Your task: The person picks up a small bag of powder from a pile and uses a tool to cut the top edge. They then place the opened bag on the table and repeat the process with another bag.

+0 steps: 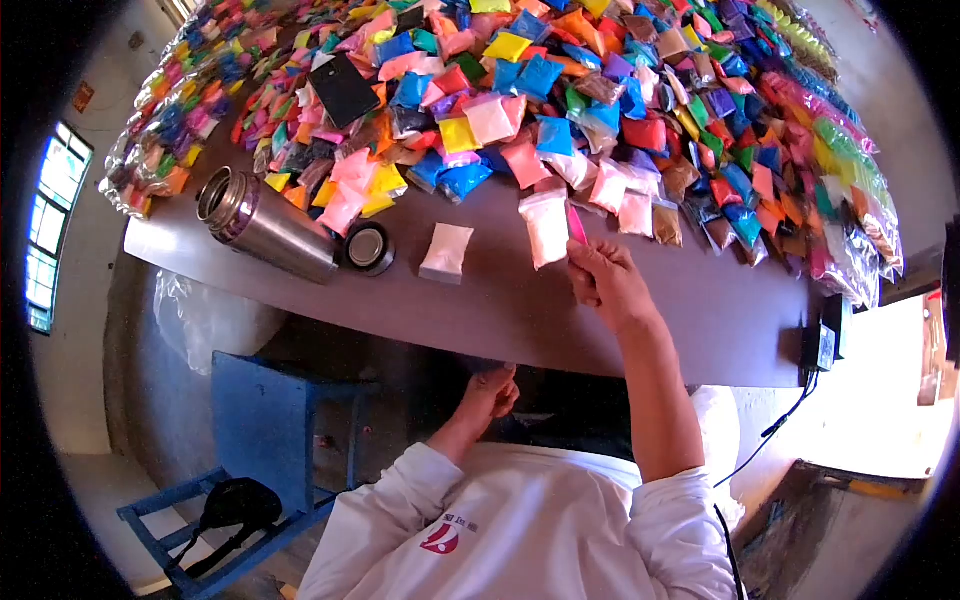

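Note:
My right hand is over the table, its fingers pinched on a thin pink strip; its exact kind does not show. Right beside the strip lies a clear bag filled with something pale pink; I cannot tell whether my fingers touch it. My left hand is low at the table's near edge, fingers curled in, and whatever it may hold is hidden. To the left of the clear bag, a small pale packet rests on the tabletop.
A big pile of colourful small packets covers the table's far part. A steel flask, its round lid and a black flat object are at the left. A blue chair with a black bag stands below.

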Available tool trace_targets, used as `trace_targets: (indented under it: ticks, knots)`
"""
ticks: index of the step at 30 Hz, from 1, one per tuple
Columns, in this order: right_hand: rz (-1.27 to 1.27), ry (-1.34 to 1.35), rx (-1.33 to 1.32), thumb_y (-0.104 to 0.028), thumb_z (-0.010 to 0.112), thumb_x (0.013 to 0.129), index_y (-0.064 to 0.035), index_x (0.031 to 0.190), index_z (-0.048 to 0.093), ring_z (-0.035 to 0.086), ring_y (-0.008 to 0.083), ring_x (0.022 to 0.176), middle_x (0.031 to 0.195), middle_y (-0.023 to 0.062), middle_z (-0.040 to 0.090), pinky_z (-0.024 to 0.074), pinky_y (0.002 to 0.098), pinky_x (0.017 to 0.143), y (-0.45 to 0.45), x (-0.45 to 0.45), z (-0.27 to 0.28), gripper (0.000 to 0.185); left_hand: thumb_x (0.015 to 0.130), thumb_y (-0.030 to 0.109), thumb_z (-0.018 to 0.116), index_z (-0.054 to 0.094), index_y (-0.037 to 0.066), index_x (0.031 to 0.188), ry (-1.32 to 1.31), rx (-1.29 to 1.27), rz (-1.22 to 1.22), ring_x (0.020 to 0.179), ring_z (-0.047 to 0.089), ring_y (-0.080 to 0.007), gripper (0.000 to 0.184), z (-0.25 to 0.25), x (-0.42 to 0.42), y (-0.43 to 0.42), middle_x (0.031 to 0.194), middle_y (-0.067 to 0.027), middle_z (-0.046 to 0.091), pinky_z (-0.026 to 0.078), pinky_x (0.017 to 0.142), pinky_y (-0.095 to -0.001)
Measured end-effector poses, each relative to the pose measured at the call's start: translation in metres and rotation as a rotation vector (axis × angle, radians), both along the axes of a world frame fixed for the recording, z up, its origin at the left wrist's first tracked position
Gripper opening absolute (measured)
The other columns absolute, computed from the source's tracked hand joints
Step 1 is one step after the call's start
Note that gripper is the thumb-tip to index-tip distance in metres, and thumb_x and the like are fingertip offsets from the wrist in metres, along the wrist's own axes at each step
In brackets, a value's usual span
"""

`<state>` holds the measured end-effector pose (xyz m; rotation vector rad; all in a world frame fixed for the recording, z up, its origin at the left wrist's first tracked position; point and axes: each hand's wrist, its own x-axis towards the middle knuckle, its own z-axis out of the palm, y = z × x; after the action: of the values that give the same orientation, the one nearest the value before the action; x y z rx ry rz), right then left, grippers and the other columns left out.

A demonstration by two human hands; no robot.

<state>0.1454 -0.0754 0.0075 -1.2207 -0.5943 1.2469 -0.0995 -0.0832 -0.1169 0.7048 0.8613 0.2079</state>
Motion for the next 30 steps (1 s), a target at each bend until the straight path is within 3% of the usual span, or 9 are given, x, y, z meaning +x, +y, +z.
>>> trace_targets:
  ticks: [3,10,12,16,20,24,27,29,30]
  knots:
    - [-0.018,0.142,0.045,-0.02,0.056,0.092,-0.0098,0.072,0.053,0.032,0.0059,0.042,0.057,-0.0023,0.044,0.0224,0.0222,0.039,-0.014,-0.002,-0.005,0.022,0.089,0.046,0.055,0.039,0.013,0.06,-0.038,0.003,-0.022,0.044,0.036,-0.0104,0.047,0.002,0.001,-0.003,0.056,-0.0031,0.043,0.024,0.04,-0.0243]
    - [0.006,0.027,0.033,-0.02,0.056,0.092,-0.0083,0.075,0.057,0.036,0.0048,0.046,0.061,-0.0018,0.05,0.0258,0.0212,0.041,-0.029,-0.008,-0.002,0.021,0.084,0.052,0.059,0.043,0.013,0.056,-0.045,-0.015,-0.025,0.041,0.041,-0.0098,0.05,0.006,0.007,-0.004,0.057,-0.0046,0.051,0.026,0.04,-0.0227]
    - [-0.114,-0.467,0.067,-0.022,0.056,0.092,-0.0054,0.078,0.061,0.044,0.0057,0.054,0.065,-0.0019,0.054,0.0336,0.0208,0.048,-0.033,-0.013,0.004,0.022,0.09,0.044,0.054,0.04,0.012,0.063,-0.09,-0.005,-0.017,0.045,0.037,-0.0111,0.044,0.005,0.008,-0.004,0.059,-0.0037,0.045,0.026,0.04,-0.0248]
    - [-0.366,-0.727,0.105,-0.02,0.056,0.09,0.0,0.08,0.062,0.053,0.011,0.062,0.065,0.0027,0.058,0.042,0.0264,0.057,-0.042,0.006,0.007,0.023,0.089,0.045,0.055,0.042,0.012,0.063,-0.106,-0.044,-0.034,0.045,0.037,-0.0111,0.044,0.004,0.004,-0.002,0.06,-0.0041,0.047,0.026,0.041,-0.0251]
    - [-0.722,-1.112,-0.094,-0.025,0.053,0.091,0.0005,0.082,0.063,0.054,0.0136,0.061,0.064,0.0065,0.058,0.0443,0.0292,0.06,-0.039,0.059,0.033,0.028,0.089,0.043,0.056,0.043,0.011,0.063,-0.068,-0.038,-0.031,0.046,0.038,-0.0118,0.043,-0.007,0.0,-0.002,0.06,-0.0048,0.048,0.026,0.04,-0.0256]
    - [-0.762,-1.129,-0.207,-0.027,0.053,0.091,-0.0008,0.086,0.065,0.054,0.0137,0.061,0.064,0.0064,0.058,0.0441,0.0291,0.059,-0.037,0.115,0.027,0.03,0.088,0.042,0.058,0.044,0.012,0.063,-0.011,-0.086,0.011,0.046,0.038,-0.0127,0.042,-0.013,0.001,0.0,0.06,-0.0042,0.048,0.027,0.041,-0.026]
    - [-1.013,-1.174,-0.116,-0.028,0.055,0.09,-0.0034,0.093,0.066,0.053,0.015,0.058,0.066,0.0083,0.06,0.0437,0.0298,0.058,-0.031,0.128,0.025,0.027,0.087,0.041,0.059,0.044,0.011,0.063,-0.045,-0.123,0.016,0.046,0.038,-0.0129,0.042,-0.019,-0.001,0.002,0.06,-0.0037,0.048,0.027,0.042,-0.0265]
    - [-0.837,-1.15,-0.109,-0.029,0.057,0.089,-0.0067,0.1,0.066,0.056,0.017,0.062,0.073,0.0126,0.063,0.045,0.0297,0.061,-0.027,0.106,0.039,0.026,0.087,0.041,0.059,0.044,0.011,0.062,-0.052,-0.123,0.024,0.046,0.038,-0.0129,0.041,-0.017,-0.001,0.003,0.06,-0.0037,0.048,0.027,0.042,-0.0269]
    - [-0.709,-1.207,-0.294,-0.031,0.062,0.084,-0.0097,0.102,0.066,0.063,0.0235,0.072,0.084,0.0162,0.065,0.0479,0.0332,0.068,-0.022,0.101,0.039,0.028,0.087,0.04,0.06,0.044,0.011,0.062,-0.058,-0.121,0.027,0.046,0.038,-0.013,0.041,-0.015,-0.001,0.003,0.06,-0.0037,0.048,0.027,0.042,-0.0272]
